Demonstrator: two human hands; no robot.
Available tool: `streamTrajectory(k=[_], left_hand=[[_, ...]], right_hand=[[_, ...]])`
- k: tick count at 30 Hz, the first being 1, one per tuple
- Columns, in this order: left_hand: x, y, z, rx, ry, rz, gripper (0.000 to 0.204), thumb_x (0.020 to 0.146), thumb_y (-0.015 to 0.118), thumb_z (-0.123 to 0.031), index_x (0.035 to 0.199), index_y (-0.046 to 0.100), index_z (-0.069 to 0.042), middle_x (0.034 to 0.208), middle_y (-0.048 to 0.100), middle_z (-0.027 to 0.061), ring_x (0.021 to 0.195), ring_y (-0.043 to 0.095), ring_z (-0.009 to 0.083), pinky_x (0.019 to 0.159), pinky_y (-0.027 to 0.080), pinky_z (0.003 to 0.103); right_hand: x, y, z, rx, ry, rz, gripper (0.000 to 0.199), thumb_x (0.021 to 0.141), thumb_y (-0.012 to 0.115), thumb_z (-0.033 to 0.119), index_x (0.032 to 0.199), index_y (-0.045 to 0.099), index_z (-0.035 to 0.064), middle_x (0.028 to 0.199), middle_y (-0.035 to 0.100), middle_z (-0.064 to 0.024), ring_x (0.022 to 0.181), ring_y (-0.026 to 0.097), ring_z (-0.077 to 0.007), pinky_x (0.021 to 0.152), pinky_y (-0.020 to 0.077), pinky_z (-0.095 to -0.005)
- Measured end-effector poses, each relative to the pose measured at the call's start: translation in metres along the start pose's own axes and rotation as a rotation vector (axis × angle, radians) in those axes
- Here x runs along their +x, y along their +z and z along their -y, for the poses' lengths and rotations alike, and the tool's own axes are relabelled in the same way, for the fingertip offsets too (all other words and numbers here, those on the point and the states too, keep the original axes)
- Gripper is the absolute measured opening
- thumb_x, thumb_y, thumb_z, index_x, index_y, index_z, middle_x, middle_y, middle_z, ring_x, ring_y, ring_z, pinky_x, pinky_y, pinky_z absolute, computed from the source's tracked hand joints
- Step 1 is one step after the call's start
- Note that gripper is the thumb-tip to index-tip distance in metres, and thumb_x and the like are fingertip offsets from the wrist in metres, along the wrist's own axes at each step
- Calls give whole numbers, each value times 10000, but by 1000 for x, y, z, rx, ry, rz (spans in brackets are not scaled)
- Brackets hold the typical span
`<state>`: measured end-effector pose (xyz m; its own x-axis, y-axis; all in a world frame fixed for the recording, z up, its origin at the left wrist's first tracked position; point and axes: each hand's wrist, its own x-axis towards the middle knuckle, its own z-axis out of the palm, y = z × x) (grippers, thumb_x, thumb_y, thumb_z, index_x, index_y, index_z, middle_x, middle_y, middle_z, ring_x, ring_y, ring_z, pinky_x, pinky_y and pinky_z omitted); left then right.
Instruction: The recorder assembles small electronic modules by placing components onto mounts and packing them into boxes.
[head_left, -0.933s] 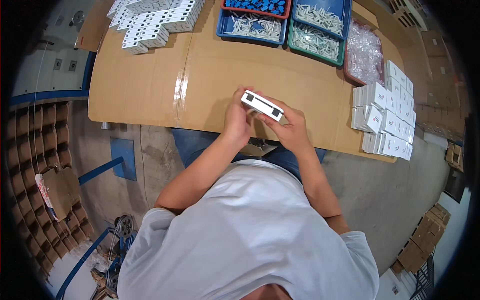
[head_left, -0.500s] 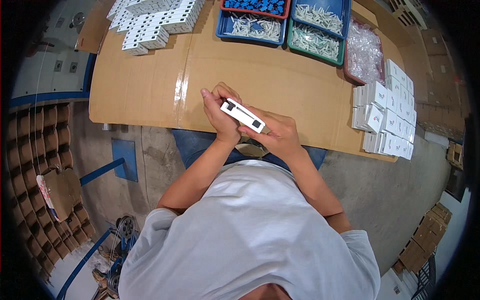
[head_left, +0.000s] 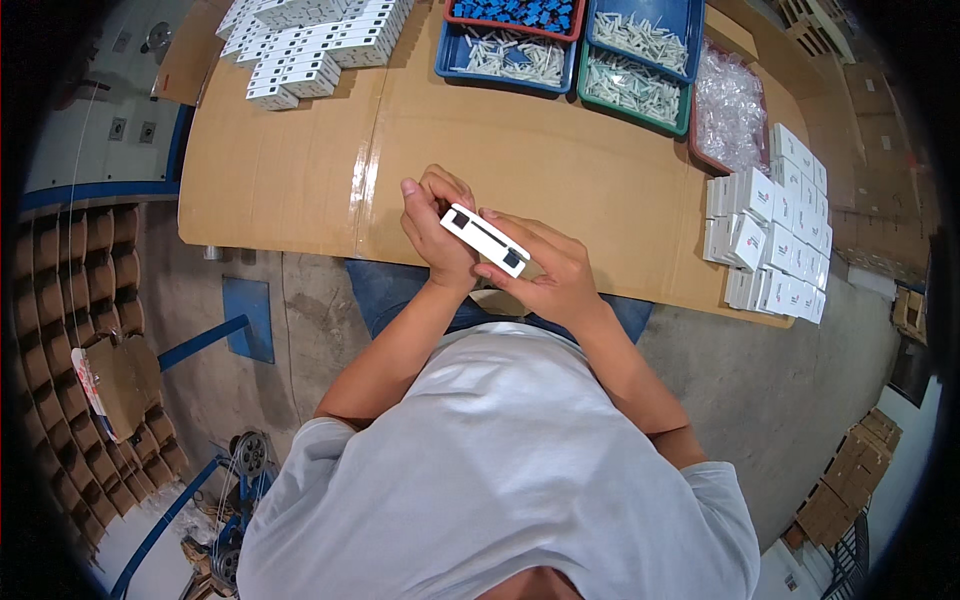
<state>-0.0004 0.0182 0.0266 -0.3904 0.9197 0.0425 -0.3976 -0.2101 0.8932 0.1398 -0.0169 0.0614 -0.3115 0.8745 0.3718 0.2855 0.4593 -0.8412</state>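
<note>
A cardboard-covered table point(head_left: 300, 170) fills the upper half of the view, and everything else is placed against it. At its far edge, right of centre, stand three trays side by side: a blue tray point(head_left: 505, 55) of white parts, a second blue tray point(head_left: 645, 30) set into a green one, also with white parts, and behind the first a red tray point(head_left: 515, 12) of blue pieces. Just right of these, near the table's far right corner, lies a heap of clear bags point(head_left: 730, 105). Along the table's right edge sits a stack of small white boxes point(head_left: 775, 235), packed close in rows. At the table's far left corner lies a second group of white pieces point(head_left: 315, 40), laid in overlapping rows. Over the table's near edge, about midway, the two hands meet. The left hand point(head_left: 435, 225) has its fingers curled together against the upper left end of a white bar point(head_left: 485, 240), thumb side up. The right hand point(head_left: 545, 270) pinches the bar's lower right end between thumb and fingers, the other fingers lying close behind it. The bar is held slantwise just above the table's near edge, its slotted face upward, touching both hands and clear of the cardboard.
</note>
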Motion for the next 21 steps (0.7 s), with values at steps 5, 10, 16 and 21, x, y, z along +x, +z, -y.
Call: streamTrajectory(k=[5,10,16,21], left_hand=[[3,-2,-5,63,106,89,632,1125,226,-444,648,428,-82,683,449,66,619,441,163,582,382,301],[4,0,-17,107,107,115,638,1124,221,-438,629,416,-86,662,438,62,620,441,165,587,375,300],[6,0,-16,42,91,74,628,1119,229,-425,624,412,-86,655,434,61,619,442,169,576,380,306],[5,-1,-13,-19,48,61,613,1115,239,-412,622,407,-87,655,431,59,620,442,170,572,390,311]], right_hand=[[-2,0,0,11,-20,11,581,771,886,123,1305,687,13,1153,749,-162,987,750,-276,836,590,-336],[-1,1,2,-1,-60,3,592,771,886,134,1309,678,-2,1151,747,-170,987,749,-291,833,590,-341],[3,4,5,-28,-152,-41,580,765,875,127,1283,667,-28,1191,730,-182,1013,735,-316,830,598,-369],[-1,7,0,-55,-151,-26,584,766,838,83,1305,649,-40,1203,722,-186,1004,729,-314,811,597,-370]])
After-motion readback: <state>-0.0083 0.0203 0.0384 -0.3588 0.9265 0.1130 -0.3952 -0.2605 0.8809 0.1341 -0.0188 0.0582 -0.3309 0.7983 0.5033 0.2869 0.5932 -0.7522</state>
